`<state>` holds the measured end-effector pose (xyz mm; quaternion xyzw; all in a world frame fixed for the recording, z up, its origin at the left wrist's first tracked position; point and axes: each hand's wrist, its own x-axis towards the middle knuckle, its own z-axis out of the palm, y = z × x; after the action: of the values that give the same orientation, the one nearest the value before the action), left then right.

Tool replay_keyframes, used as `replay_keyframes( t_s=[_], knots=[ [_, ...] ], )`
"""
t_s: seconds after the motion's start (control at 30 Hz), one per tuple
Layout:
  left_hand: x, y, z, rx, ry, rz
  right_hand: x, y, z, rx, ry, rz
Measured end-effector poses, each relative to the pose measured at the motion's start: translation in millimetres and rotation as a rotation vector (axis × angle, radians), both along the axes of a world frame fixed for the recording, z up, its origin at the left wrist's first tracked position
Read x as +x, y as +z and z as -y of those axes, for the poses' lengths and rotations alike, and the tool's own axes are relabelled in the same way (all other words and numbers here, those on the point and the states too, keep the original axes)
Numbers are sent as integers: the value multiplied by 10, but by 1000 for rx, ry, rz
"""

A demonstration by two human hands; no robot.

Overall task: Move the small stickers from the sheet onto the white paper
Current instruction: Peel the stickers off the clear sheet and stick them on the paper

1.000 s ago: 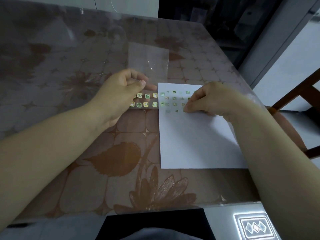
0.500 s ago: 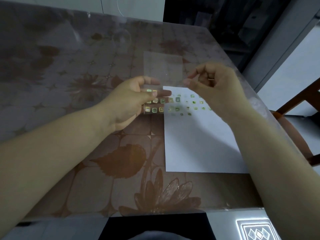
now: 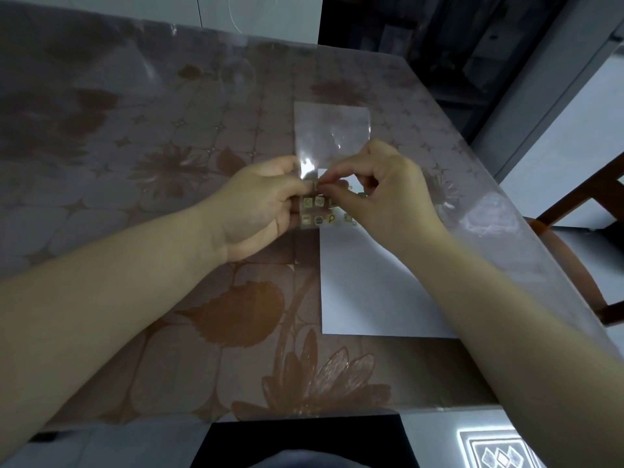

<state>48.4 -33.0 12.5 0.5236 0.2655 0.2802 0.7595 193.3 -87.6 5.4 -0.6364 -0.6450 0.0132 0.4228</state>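
A clear sticker sheet (image 3: 332, 136) is lifted over the table, with several small green and yellow stickers (image 3: 319, 211) left along its near end. My left hand (image 3: 260, 204) pinches the sheet's left edge. My right hand (image 3: 385, 194) has thumb and forefinger pinched on a small sticker (image 3: 317, 185) at the sheet's upper row, right beside my left thumb. The white paper (image 3: 364, 285) lies flat under and in front of my right hand; the stickers placed on its far end are mostly hidden by that hand.
The table (image 3: 135, 163) has a brown floral cloth under clear plastic. Its right edge runs close past the paper, with a wooden chair (image 3: 574, 231) beyond it. The near edge lies just in front of my lap.
My right hand left the paper, rose and came left to the sheet, where it now pinches a sticker. The left hand has lifted the sheet a little and kept hold.
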Motion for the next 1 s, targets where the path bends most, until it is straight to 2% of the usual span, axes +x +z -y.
replay_keyframes(
  t_s=[0.13, 0.37, 0.53, 0.63, 0.73, 0.8, 0.87, 1.0],
  knots=[
    [18, 4, -23, 73, 52, -83, -3, -3, -1, 42, -8, 5],
    [9, -40, -85, 28, 47, -92, 8, -9, 1, 24, -9, -7],
    [22, -31, -53, -38, 49, 12, 22, 68, 28, -10, 31, -22],
    [13, -45, -65, -39, 89, 28, 225, 290, 108, -197, 30, -184],
    [23, -72, -104, 44, 186, -22, 557, 402, 222, -582, -81, -159],
    [23, -89, -137, 83, 217, -51, 665, 374, 252, -767, -92, -167],
    [13, -96, -158, 98, 232, -66, 684, 332, 238, -818, -86, -195],
    [11, -116, -173, 113, 244, -73, 644, 314, 204, -761, -113, -192]
  ],
)
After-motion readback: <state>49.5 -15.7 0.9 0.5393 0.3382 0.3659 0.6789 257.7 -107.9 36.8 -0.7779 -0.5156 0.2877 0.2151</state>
